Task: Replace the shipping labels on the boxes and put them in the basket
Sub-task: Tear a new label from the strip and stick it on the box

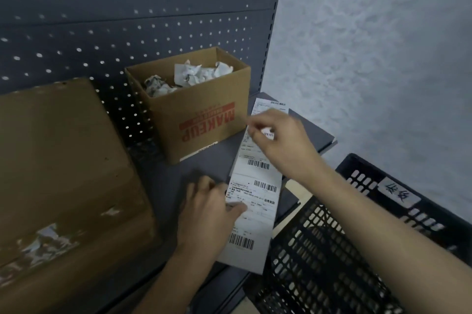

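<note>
Two hands are on one label strip [255, 211], which lies along the grey shelf [204, 165] from 12 o'clock down to 6 o'clock of the frame's centre, barcodes face up.

The right hand [278, 140], at 1 o'clock of centre, has fingers and thumb drawn together, pinching the upper label of the strip. The left hand [209, 209], at 6 o'clock, grasps the strip's left edge at the lower label: the thumb lies flat on the print and the fingers are bent against the edge. Whether they reach under the paper cannot be told.

A large box [63, 160] fills the 9 o'clock side, closed — a torn label patch [46, 239] shows on its top face, toward 8 o'clock. A small open box [201, 114] printed MAKEUP stands at 11 o'clock against the pegboard [127, 19], holding crumpled paper [194, 73].

The black basket [357, 224] sits at 4 o'clock, just beside the shelf edge — it carries a handwritten white tag [398, 195], and the right forearm crosses above it.
</note>
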Tool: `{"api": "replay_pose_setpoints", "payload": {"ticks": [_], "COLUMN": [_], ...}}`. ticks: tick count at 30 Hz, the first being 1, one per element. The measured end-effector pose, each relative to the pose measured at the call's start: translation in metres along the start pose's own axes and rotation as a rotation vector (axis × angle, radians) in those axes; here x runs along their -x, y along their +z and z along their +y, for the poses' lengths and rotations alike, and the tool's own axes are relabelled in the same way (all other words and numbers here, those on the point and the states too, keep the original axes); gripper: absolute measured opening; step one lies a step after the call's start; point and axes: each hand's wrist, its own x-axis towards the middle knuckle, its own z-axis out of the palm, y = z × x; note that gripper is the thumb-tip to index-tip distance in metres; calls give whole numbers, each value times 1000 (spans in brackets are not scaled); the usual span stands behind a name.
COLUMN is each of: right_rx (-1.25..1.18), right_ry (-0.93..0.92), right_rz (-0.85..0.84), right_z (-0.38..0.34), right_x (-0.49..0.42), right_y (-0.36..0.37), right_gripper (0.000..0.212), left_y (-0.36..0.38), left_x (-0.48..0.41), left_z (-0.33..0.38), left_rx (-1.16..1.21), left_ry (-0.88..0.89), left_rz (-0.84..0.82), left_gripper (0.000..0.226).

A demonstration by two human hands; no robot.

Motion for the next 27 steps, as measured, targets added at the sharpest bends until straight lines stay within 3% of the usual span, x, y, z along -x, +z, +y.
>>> {"api": "replay_pose_setpoints", "payload": {"ticks": [5, 15, 19, 27], "right_rx": [5, -48, -73, -146], "right_ry": [157, 154, 141, 131], "right_rz": [-122, -110, -103, -97], "right_z": [35, 35, 35, 32], "right_x": [49, 51, 51, 52], "right_y": [26, 28, 29, 23], "right_gripper": [17, 29, 27, 19], "left_y": [0, -6, -4, -1], "left_x": [-6, -16, -23, -27], "left_z": [-3, 11, 13, 16], "left_rx": [224, 846, 863, 857], "left_ry": [-6, 6, 36, 93], "left_rz": [28, -99, -34, -18], "left_gripper": [30, 28, 15, 18]}}
